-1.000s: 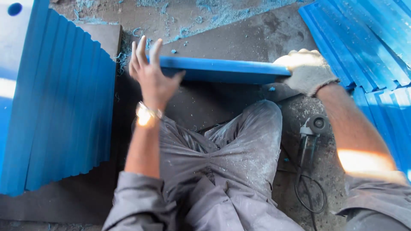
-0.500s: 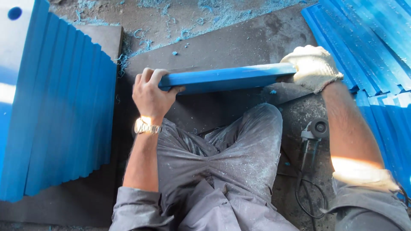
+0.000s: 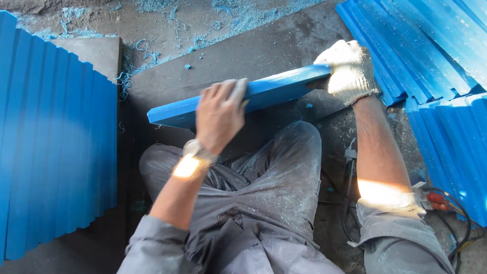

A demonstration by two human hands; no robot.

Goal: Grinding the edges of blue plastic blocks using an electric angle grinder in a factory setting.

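We hold a long blue strip [image 3: 276,87] w/ both hands: left hand [image 3: 219,114], bare, wraps its near-left part, fingers curled over the top edge; right hand [image 3: 350,71], in a pale work glove, clamps the far end at approx 1 o'clock. Strip sits tilted, low end at 9, high end at 2, above our crossed legs [image 3: 253,193] & the dusty floor [image 3: 264,40]. Stacks of blue strips lie at 9 o'clock [image 3: 50,142] & 2 o'clock [image 3: 431,56]; blue shavings [image 3: 152,20] at 11.
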